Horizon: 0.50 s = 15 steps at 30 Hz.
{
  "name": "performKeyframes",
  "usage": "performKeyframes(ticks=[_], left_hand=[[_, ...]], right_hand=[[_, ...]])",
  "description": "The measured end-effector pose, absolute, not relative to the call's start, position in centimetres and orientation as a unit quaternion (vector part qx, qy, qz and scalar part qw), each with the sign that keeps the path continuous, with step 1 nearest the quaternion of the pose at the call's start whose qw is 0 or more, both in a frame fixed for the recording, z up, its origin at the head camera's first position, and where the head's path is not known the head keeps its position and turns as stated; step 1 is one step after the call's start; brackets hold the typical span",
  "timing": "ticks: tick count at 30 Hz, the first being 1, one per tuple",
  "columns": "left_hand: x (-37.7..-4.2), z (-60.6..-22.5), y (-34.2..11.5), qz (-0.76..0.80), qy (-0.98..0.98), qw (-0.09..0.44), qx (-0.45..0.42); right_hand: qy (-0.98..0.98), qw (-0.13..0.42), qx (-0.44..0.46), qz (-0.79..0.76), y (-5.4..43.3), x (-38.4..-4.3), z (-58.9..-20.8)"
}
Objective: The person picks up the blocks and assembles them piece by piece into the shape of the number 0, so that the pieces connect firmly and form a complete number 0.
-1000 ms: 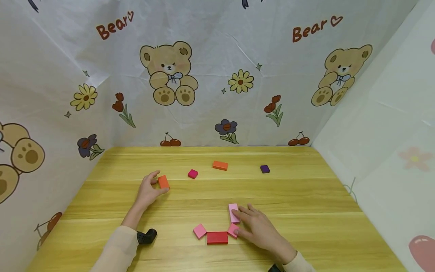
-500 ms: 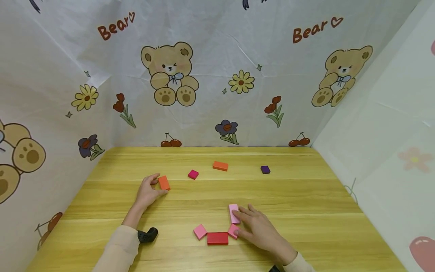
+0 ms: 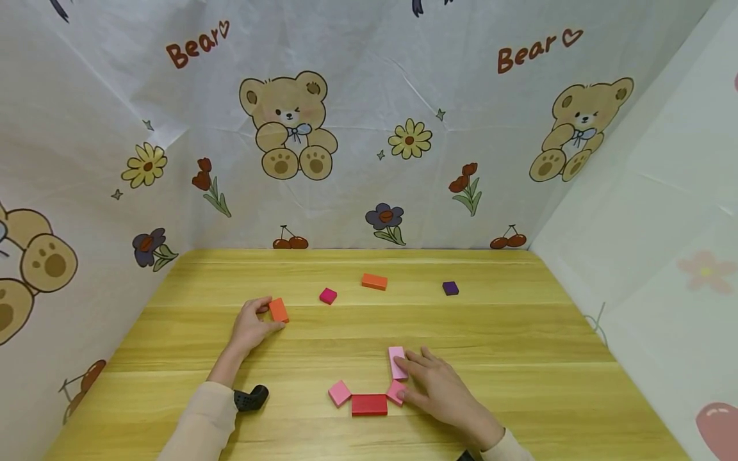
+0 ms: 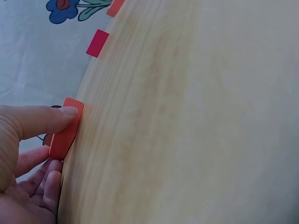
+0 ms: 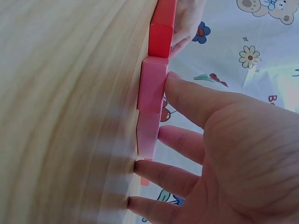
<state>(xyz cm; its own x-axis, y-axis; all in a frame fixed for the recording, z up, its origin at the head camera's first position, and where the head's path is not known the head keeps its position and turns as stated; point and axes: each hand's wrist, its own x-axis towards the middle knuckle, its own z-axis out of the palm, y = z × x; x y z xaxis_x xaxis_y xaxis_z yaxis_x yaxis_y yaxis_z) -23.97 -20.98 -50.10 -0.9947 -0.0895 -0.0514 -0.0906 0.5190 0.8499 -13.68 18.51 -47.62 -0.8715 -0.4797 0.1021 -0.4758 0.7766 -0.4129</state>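
Note:
Left of the table's middle, my left hand [image 3: 251,325] pinches an orange block [image 3: 279,310] between thumb and fingers; in the left wrist view the thumb lies on the orange block [image 4: 70,128]. My right hand [image 3: 441,387] is spread at the near middle. Its index fingertip touches a long pink block [image 3: 396,360], and its thumb touches a small pink block [image 3: 396,390]. That small block meets the right end of a red block [image 3: 369,404]. Another pink block [image 3: 339,392] sits tilted at the red one's left end. In the right wrist view, two fingertips rest on the wood.
Farther back on the wooden table [image 3: 507,333] lie a magenta block [image 3: 328,296], an orange oblong block [image 3: 375,282] and a dark purple block [image 3: 450,288]. A bear-printed cloth [image 3: 346,192] hangs behind the table. A white side panel [image 3: 657,256] stands at the right.

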Motion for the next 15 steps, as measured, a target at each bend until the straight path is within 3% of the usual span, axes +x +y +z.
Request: performKeyframes(ticks=[15], left_hand=[[-23.66,-50.12,-20.60,0.485,0.872,-0.018,-0.065]], right_hand=[[0.940,0.008,-0.260,-0.222,18.58,-13.69,-47.35]])
